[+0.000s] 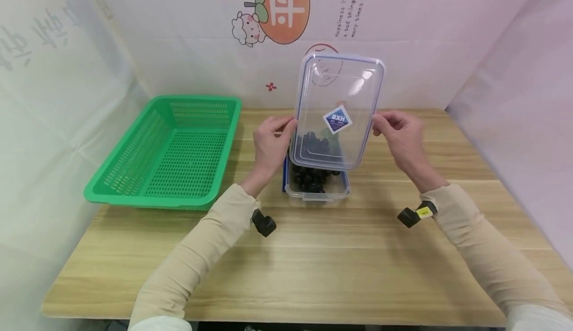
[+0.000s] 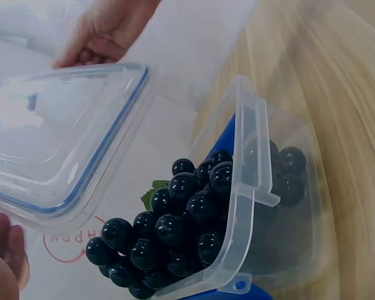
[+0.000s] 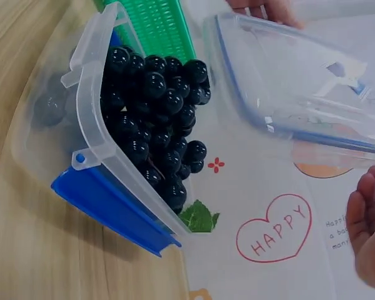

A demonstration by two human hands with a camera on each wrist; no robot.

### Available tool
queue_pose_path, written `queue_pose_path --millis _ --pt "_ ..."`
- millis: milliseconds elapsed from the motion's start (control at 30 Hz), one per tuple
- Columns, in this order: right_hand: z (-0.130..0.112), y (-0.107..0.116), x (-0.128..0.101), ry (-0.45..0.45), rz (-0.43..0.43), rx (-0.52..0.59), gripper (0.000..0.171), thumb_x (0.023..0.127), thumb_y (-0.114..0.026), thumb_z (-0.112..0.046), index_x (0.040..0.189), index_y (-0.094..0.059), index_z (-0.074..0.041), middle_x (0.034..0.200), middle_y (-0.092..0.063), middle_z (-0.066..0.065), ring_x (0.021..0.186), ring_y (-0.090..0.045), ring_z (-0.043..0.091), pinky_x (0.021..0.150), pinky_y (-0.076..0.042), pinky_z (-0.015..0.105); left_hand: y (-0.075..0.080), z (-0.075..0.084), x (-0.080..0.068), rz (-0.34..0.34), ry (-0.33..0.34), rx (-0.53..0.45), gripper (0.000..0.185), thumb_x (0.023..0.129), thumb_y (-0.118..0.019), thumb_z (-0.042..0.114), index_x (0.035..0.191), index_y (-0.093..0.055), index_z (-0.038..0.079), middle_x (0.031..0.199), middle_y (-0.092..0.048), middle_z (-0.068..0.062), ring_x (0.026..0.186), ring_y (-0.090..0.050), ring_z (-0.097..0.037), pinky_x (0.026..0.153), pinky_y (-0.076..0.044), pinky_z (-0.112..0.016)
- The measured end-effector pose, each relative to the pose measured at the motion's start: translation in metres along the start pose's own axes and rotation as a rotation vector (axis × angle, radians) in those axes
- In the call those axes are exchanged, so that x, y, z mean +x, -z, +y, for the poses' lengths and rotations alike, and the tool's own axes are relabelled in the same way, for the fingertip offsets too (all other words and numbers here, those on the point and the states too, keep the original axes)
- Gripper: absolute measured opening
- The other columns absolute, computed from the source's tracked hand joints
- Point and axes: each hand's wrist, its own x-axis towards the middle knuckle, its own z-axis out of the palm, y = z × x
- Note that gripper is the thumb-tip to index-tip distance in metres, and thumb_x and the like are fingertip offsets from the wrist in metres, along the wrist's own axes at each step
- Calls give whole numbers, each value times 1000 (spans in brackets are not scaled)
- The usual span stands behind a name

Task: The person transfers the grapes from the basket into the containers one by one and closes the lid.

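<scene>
Clear lid [image 1: 337,112], gripped at its side edges by the left hand [image 1: 270,144] and right hand [image 1: 400,134], tilted above an open plastic container [image 1: 317,181] of dark grapes [image 1: 311,176]; green basket [image 1: 167,149] alongside.

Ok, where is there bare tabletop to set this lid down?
Bare wood lies right of the grape container, out toward the right wall, and across the near strip of table in front of it. The left side is crowded by the green basket. Both hands hold the lid.
</scene>
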Motion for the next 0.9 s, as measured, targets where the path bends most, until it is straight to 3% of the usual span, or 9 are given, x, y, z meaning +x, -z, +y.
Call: queue_pose_path --millis 167,233,300,433,633,767,900 --pt "15 -7 4 -164 -43 -85 16 88 -65 -10 73 -69 -15 63 -64 -9 55 -56 3 56 -50 14 4 -8 -1 -76 259 45 23 88 -66 18 100 -72 0 86 -72 -19 62 -61 -14 55 -49 -17" --pt "22 -10 4 -232 -64 -170 12 90 -64 -16 80 -68 -11 63 -62 -12 57 -56 2 58 -50 14 6 -11 -4 -117 357 51 25 88 -66 20 102 -71 0 85 -72 -19 59 -59 -11 52 -48 -17" --pt "27 -14 4 -287 -87 -262 20 91 -63 -23 90 -68 -4 65 -62 -13 60 -56 1 61 -50 15 8 -14 -7 -145 427 67 28 88 -66 23 103 -71 0 88 -72 -19 61 -61 -11 53 -49 -18" --pt "33 -23 2 -358 -160 -404 45 91 -62 -32 112 -60 8 77 -61 -11 69 -57 2 67 -52 18 11 -26 -11 -159 485 121 32 86 -68 27 102 -71 -1 94 -72 -18 69 -66 -16 57 -52 -19" --pt "40 -32 -1 -363 -224 -406 42 91 -62 -26 114 -59 8 81 -60 -10 71 -57 2 66 -53 19 13 -43 -15 -164 559 176 33 86 -68 30 98 -73 -1 90 -73 -18 57 -61 -8 54 -52 -21" --pt "42 -33 -1 -372 -233 -391 40 92 -60 -24 114 -58 10 77 -59 -14 68 -57 -1 65 -53 19 10 -48 -12 -183 698 70 32 85 -69 28 99 -72 -1 72 -71 -10 47 -54 -3 51 -51 -22" --pt "43 -32 0 -432 -244 -374 43 93 -58 -24 117 -55 11 77 -59 -14 67 -58 -2 65 -54 19 8 -47 -8 -226 821 5 33 86 -68 27 102 -71 -2 58 -60 2 45 -50 -4 48 -46 -21"
